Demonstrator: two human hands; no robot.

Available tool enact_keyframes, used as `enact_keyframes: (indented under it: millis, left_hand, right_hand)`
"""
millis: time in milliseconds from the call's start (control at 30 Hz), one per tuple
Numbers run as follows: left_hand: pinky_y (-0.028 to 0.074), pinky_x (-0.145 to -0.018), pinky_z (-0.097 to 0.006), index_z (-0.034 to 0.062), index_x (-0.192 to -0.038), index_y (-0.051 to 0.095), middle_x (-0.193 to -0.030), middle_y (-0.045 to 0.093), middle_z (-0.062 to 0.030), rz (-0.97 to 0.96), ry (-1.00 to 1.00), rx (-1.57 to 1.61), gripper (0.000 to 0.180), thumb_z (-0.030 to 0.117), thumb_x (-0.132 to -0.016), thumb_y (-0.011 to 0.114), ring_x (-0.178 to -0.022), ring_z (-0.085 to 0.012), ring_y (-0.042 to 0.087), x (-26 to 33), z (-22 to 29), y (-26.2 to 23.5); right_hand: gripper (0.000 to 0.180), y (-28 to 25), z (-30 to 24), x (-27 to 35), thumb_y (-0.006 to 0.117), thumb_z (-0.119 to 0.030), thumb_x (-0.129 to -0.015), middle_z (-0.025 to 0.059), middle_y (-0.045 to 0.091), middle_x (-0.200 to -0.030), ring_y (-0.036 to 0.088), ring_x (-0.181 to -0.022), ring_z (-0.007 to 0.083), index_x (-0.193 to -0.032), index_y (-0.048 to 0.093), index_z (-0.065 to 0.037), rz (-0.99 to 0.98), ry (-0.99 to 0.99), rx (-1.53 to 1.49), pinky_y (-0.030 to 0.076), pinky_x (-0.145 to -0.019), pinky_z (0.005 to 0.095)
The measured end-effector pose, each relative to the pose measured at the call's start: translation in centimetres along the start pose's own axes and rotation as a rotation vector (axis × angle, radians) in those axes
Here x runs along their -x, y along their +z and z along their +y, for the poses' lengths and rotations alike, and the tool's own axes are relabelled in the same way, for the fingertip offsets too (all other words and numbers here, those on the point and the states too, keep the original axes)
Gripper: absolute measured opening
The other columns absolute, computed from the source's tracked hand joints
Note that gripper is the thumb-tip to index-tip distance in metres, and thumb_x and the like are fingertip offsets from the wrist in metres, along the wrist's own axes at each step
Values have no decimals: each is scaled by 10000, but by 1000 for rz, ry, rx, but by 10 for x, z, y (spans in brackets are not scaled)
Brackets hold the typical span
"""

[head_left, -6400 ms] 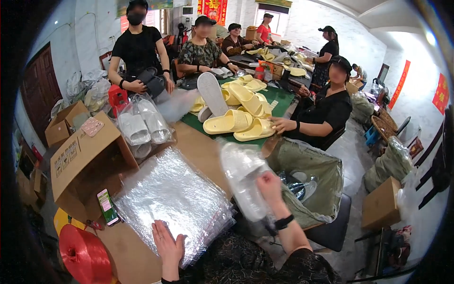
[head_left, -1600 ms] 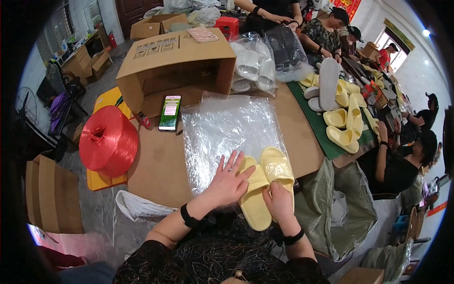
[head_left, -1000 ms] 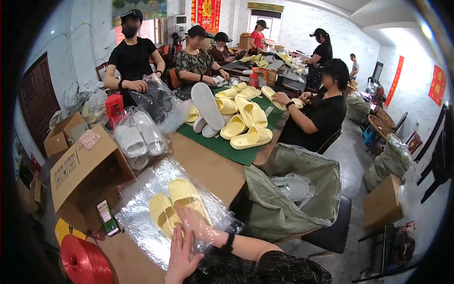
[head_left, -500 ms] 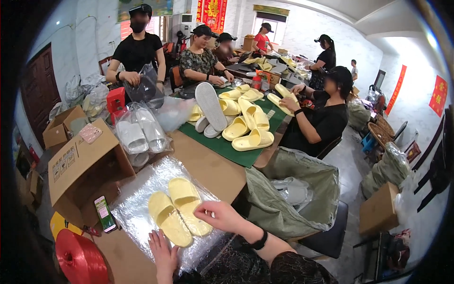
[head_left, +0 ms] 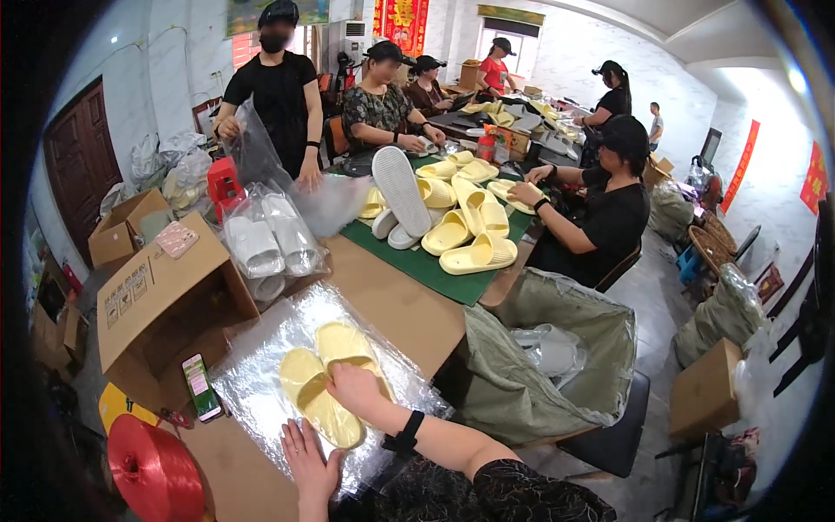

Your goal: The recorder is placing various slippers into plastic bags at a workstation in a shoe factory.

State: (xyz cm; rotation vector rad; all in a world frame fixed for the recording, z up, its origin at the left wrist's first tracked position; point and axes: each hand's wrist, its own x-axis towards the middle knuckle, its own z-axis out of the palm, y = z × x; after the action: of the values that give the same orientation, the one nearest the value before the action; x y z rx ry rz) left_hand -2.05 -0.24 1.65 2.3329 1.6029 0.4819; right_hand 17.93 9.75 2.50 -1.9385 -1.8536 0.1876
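Note:
Two yellow slippers (head_left: 323, 383) lie side by side on a stack of clear plastic bags (head_left: 261, 383) on the brown table in front of me. My right hand (head_left: 355, 389), a black band on its wrist, reaches in from the right and closes over their near ends. My left hand (head_left: 306, 454) lies flat with fingers spread on the plastic just below the slippers, holding nothing.
An open cardboard box (head_left: 156, 296) and a phone (head_left: 200, 385) sit to the left, with a red twine spool (head_left: 155, 470) at the lower left. Bagged white slippers (head_left: 270, 244) and yellow slippers on a green mat (head_left: 426, 265) lie beyond. A grey sack (head_left: 557, 357) stands at the right. Several people work around the far tables.
My right hand has slid left onto the near ends of the slippers, drawing them closer together. My left hand has stayed flat on the plastic below them.

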Motion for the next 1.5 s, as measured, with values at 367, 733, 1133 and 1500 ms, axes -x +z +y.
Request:
enact_keyframes:
  millis: [367,733,1133,1500]
  left_hand:
    - [85,-1223,-555,-68,-1542,212,-1601,203,-310,-26,7,47,967,459,-851,637,-1508,-460,124,1,-2,-2]
    - [125,-1213,-562,-55,-1537,251,-1602,233,-281,59,76,-44,884,582,-968,479,-1507,-448,152,-1,-5,5]
    - [112,-1213,-552,-33,-1555,227,-1602,226,-294,28,61,41,919,526,-926,596,-1505,-457,151,-9,5,1]
    - [148,-1198,-569,-58,-1512,296,-1562,265,-342,47,25,28,907,462,-869,668,-1470,-505,195,-4,6,-3]
  right_hand:
    - [205,-27,21,23,621,-248,-899,144,647,-820,659,-765,349,-894,581,-47,122,-29,-328,512,-656,454]
    - [177,-198,234,108,579,20,-909,28,618,-880,549,-764,136,-1076,638,29,1180,136,-423,455,-668,316]
    - [251,-158,503,213,651,-292,-880,208,685,-905,664,-885,406,-949,707,-57,-233,985,244,534,-768,486]
    - [405,-143,319,-35,724,-254,-859,168,604,-1276,532,-1191,376,-1212,656,-66,449,229,26,466,-1000,459]
